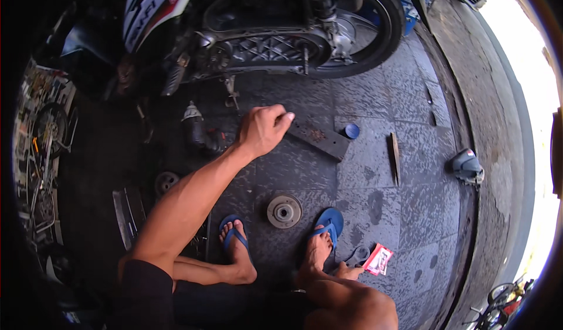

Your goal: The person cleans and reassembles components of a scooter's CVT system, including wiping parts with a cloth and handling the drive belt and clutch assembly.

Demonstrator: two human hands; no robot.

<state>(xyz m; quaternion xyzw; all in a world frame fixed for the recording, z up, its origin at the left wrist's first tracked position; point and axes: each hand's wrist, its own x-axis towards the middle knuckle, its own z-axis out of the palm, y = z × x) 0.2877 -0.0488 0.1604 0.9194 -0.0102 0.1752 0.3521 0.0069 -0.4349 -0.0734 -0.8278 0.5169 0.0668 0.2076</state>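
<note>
My left hand (267, 130) is a closed fist, held out in front of me over a long dark block (319, 137). Whatever may be inside it is hidden. Low down beside my right foot, my right hand (350, 272) shows only partly past my leg. Its fingers are closed at the corner of a red and white packet (378, 259). A grey tool with a ring-shaped head (359, 255) lies against that hand. Between my feet a round metal pulley-like part (284, 211) rests flat on the floor.
A scooter (270, 51) stands ahead with its side housing uncovered. On the tiles are a dark power tool (202, 132), a blue round cap (352, 131), a narrow bar (394, 158) and a grey rounded cover (466, 167). Parts line the left side (47, 136).
</note>
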